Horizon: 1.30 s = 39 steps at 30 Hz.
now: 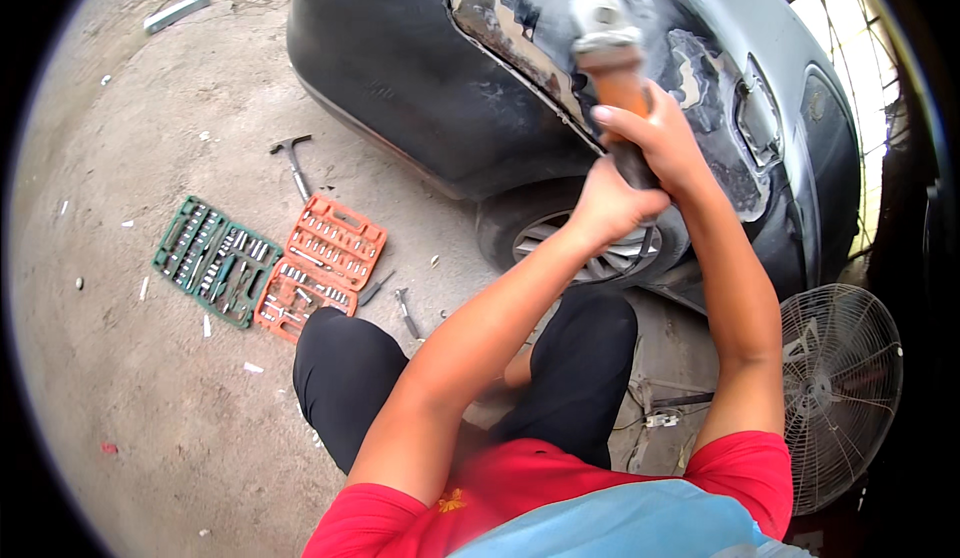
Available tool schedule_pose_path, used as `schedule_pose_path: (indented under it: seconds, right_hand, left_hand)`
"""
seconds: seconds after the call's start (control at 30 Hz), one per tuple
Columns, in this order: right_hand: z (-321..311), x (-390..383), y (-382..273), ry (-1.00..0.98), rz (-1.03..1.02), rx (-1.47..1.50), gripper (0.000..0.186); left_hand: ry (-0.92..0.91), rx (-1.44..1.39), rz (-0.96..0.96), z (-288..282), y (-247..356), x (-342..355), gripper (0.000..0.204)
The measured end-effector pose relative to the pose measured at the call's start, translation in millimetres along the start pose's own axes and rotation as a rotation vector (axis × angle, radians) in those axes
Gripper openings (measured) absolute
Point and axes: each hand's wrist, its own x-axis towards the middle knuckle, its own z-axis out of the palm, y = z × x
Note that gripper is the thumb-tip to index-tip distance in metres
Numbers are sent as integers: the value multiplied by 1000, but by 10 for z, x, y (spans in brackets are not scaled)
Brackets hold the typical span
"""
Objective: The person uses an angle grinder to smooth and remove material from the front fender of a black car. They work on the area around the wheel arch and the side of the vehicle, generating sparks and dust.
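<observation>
Both my hands are wrapped round an angle grinder (622, 90) with an orange body, a dark rear grip and a pale metal head. My right hand (662, 143) grips the orange body, thumb laid along it. Closed round the dark rear end is my left hand (612, 201). The grinder's head, smeared by motion, is over the dark grey car's rear side panel (688, 68), where paint is worn away in patches. Its disc is hidden under the head, so I cannot tell whether it touches the panel. Below my hands is the car's wheel (540, 238).
At left on the ground lie an open green socket set (218, 258), an orange socket set (322, 258), a hammer (292, 163) and a smaller hammer-like tool (405, 313). A large wire-caged fan (835, 393) stands at right, near a power socket (661, 421) with cables.
</observation>
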Motion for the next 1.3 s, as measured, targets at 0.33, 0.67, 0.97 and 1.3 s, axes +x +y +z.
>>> schedule_pose_path:
  seconds: [0.33,0.67,0.97,1.3]
  right_hand:
    - [250,-1515,965,317,-88,1019,56]
    - [1419,-1937,1108,194,8,1333,44]
    - [1616,-1685,897,-4,-31,1235,30]
    - [1761,-1708,812,17,43,1371,33]
  left_hand:
    - [-65,1232,-117,241,-61,-932,71]
    - [110,1329,-342,-283,15,-2006,76]
    - [422,1201,-240,-367,51,-2211,71]
    - [382,1316,-322,-592,192,-2303,62]
